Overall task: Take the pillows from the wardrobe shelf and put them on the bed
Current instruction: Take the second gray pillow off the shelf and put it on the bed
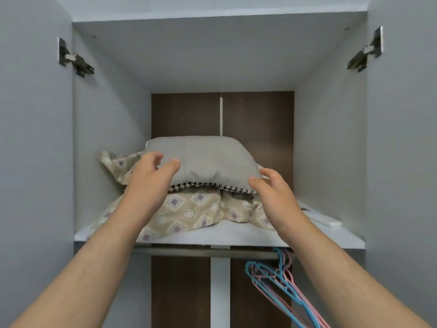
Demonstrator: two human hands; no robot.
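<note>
Now both arms reach up into the open wardrobe (pixel 106 126). Two pillows sit on the shelf (pixel 236 235), one on top of the other. The grey pillow (pixel 212 157) is on top. It has a black and white checked edge along the front. Under it lies the patterned pillow (pixel 189 209), which is beige with little squares and circles, and its loose cover spreads out to the front of the shelf.

The left hand (pixel 151 178) is at the left front corner of the grey pillow. The right hand (pixel 272 190) is at the right front corner. The fingers of both hands are spread and a little bent, and they are not closed around anything. I cannot tell if the fingertips touch the pillow.

A small white thing (pixel 328 221) lies on the right side of the shelf. A metal rail (pixel 189 252) runs under the shelf. Blue and pink hangers (pixel 279 278) hang from it on the right side.
</note>
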